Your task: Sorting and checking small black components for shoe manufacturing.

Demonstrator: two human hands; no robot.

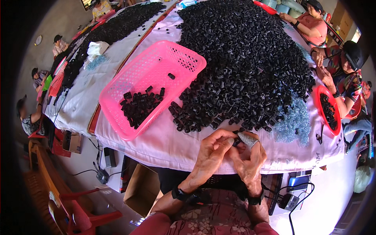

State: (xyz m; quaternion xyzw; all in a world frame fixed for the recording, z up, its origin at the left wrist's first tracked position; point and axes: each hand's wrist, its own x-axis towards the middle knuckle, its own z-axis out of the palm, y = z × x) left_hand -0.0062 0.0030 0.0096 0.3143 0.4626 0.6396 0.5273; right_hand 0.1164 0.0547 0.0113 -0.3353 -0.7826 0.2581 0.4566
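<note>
At the table's near edge my left hand (213, 152) and my right hand (248, 158) meet, fingers bent inward. Pinched between their fingertips is a small black plastic piece (236, 142), partly covered by the fingers. A grey covering (248, 139) wraps one finger of my right hand. Just beyond my hands spreads a large heap of black plastic pieces (243, 66), short and hollow. To its right lies a pile of small clear bluish pieces (293, 121). Left of the heap, a pink plastic basket (117, 113) holds a cluster of similar black pieces (141, 107).
A pink cloth (156, 149) covers the table. A red tray (320, 105) with black pieces sits at the right edge, beside a co-worker (344, 74). Another table (82, 105) with black pieces stands left. Below are a red chair (84, 215), a cardboard box (143, 190) and cables.
</note>
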